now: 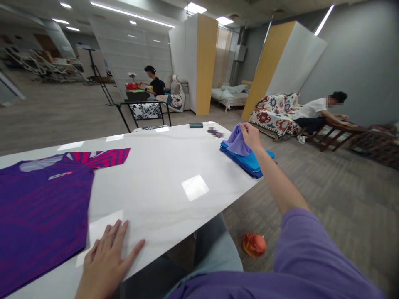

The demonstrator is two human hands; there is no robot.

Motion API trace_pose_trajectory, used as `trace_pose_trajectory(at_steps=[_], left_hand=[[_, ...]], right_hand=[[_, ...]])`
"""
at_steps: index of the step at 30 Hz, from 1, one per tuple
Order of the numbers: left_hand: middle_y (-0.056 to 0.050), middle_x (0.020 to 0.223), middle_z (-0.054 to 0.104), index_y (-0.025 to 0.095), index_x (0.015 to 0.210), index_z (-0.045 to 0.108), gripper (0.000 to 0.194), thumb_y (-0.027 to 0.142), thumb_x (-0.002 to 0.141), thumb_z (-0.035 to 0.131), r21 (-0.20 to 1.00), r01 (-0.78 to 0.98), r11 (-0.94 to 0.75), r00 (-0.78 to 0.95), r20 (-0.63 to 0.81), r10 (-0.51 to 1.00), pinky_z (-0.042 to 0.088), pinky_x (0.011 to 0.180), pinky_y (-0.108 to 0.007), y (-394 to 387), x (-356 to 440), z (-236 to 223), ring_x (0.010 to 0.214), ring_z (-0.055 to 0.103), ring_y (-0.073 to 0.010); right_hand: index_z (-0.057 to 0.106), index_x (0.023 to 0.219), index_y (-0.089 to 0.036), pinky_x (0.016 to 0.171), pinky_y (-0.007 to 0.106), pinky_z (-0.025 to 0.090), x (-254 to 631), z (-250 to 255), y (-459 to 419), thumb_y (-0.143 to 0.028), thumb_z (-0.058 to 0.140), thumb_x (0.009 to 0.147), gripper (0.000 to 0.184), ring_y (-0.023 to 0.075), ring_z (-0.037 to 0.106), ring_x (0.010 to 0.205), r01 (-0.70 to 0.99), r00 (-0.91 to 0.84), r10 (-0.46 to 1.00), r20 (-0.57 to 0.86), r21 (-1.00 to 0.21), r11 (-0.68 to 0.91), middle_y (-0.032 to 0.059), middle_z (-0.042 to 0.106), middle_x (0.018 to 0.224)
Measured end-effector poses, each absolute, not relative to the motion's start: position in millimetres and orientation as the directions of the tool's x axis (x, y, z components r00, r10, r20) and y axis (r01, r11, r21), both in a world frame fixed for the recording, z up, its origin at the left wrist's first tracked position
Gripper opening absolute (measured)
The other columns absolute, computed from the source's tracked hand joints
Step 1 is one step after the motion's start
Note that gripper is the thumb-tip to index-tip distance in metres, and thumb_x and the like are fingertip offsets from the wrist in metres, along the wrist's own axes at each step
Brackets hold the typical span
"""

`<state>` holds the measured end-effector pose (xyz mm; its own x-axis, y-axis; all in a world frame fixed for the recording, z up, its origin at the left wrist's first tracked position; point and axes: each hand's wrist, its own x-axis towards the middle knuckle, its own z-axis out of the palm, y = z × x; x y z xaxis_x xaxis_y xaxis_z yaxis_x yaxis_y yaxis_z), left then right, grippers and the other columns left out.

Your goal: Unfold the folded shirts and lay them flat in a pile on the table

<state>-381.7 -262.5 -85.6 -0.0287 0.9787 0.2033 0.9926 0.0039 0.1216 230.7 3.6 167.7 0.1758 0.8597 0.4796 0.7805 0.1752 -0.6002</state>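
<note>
At the table's right end, my right hand (pixel 252 136) pinches a lavender cloth garment (pixel 237 143), whose top edge is lifted. Its lower part rests on a stack of folded blue garments (pixel 246 162), bright blue above and darker blue below. My left hand (pixel 107 255) lies flat on the white table (pixel 156 182) near its front edge, fingers spread. Just beyond and left of it, a purple jersey (pixel 46 203) with pink-striped sleeves is laid out flat, cut off by the left border of the view.
A dark flat case (pixel 196 125) and a blurred item (pixel 215 132) lie at the table's far edge. A chair (pixel 146 114) stands behind it. An orange object (pixel 254 244) is on the floor. Two people sit farther off, one left (pixel 156 85), one right (pixel 314 110).
</note>
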Motion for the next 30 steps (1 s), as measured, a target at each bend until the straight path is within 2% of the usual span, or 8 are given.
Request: trace_pose_trajectory(at_steps=[5,8,12,18,21,24,28,30], left_hand=[[-0.016,0.185,0.036,0.023,0.176,0.040,0.078,0.064,0.111,0.044,0.121,0.991,-0.058,0.027,0.241,0.970,0.029,0.140,-0.060,-271.0,-386.9,-85.7,0.175,0.027,-0.0351],[-0.022,0.179,0.043,0.014,0.174,0.043,0.081,0.065,0.111,0.046,0.214,0.973,-0.088,0.021,0.295,0.955,0.035,0.137,-0.059,-275.2,-389.7,-81.5,0.170,0.036,-0.0397],[-0.021,0.173,0.051,0.014,0.171,0.048,0.078,0.065,0.112,0.047,0.267,0.956,-0.120,0.022,0.342,0.940,0.037,0.136,-0.057,-279.6,-392.9,-78.7,0.167,0.040,-0.0390],[-0.016,0.171,0.055,0.022,0.167,0.054,0.069,0.062,0.111,0.055,0.282,0.941,-0.187,0.090,0.324,0.942,0.034,0.136,-0.055,-284.9,-383.5,-72.2,0.164,0.044,-0.0348],[-0.018,0.171,0.054,0.020,0.169,0.049,0.074,0.063,0.109,0.058,0.320,0.937,-0.140,0.030,0.327,0.945,0.033,0.135,-0.054,-281.0,-363.4,-67.8,0.161,0.047,-0.0344],[-0.021,0.172,0.051,0.018,0.168,0.050,0.079,0.064,0.105,0.064,0.350,0.936,-0.019,-0.080,0.266,0.961,0.030,0.134,-0.060,-270.5,-338.0,-63.6,0.162,0.045,-0.0383],[-0.014,0.151,0.068,0.024,0.135,0.068,0.037,0.046,0.105,0.063,0.438,0.899,-0.001,-0.109,0.227,0.968,0.035,0.127,-0.059,-257.1,-317.0,-53.0,0.148,0.058,-0.0350],[-0.010,0.128,0.076,0.025,0.122,0.066,0.024,0.040,0.107,0.056,0.543,0.839,-0.022,-0.109,0.208,0.972,0.042,0.121,-0.054,-255.2,-315.9,-42.7,0.131,0.068,-0.0317]], right_hand=[[0.072,0.125,-0.024,0.098,0.035,0.055,111.5,118.6,-76.2,-0.055,0.053,0.118,0.038,0.0227,0.071,0.108,0.661,-0.291,0.787,0.544,-0.481,0.576,0.0068,0.078,0.120],[0.077,0.121,-0.026,0.101,0.037,0.056,48.4,56.6,-148.6,-0.040,0.061,0.116,0.022,0.0249,0.074,0.116,0.522,-0.624,0.641,0.447,-0.372,0.768,0.0083,0.079,0.128],[0.079,0.117,-0.030,0.108,0.036,0.056,11.7,0.5,-202.7,-0.040,0.065,0.114,0.018,0.0226,0.074,0.123,0.310,-0.850,0.450,0.276,-0.430,0.848,0.0054,0.079,0.134],[0.057,0.159,-0.026,0.118,0.043,0.054,2.2,-5.0,-137.5,-0.044,0.059,0.114,0.049,0.0276,0.068,0.136,0.713,-0.404,0.887,0.224,-0.530,0.458,0.0148,0.061,0.158],[0.046,0.167,-0.020,0.114,0.048,0.055,-0.1,-5.0,-100.1,-0.048,0.070,0.106,0.072,0.0362,0.065,0.139,0.801,-0.258,0.951,0.170,-0.513,0.309,0.0237,0.048,0.168],[0.058,0.156,-0.018,0.104,0.044,0.057,-1.7,-6.5,-82.7,-0.049,0.080,0.098,0.069,0.0354,0.071,0.124,0.826,-0.229,0.967,0.113,-0.503,0.254,0.0220,0.063,0.150],[0.074,0.114,-0.021,0.089,0.036,0.055,4.5,0.6,-73.5,-0.043,0.082,0.093,0.032,0.0263,0.071,0.092,0.808,-0.280,0.956,0.093,-0.516,0.286,0.0070,0.075,0.099],[0.073,0.097,-0.021,0.088,0.034,0.053,12.8,10.3,-69.8,-0.041,0.082,0.089,0.024,0.0245,0.069,0.090,0.783,-0.298,0.945,0.135,-0.532,0.322,0.0047,0.073,0.093]])
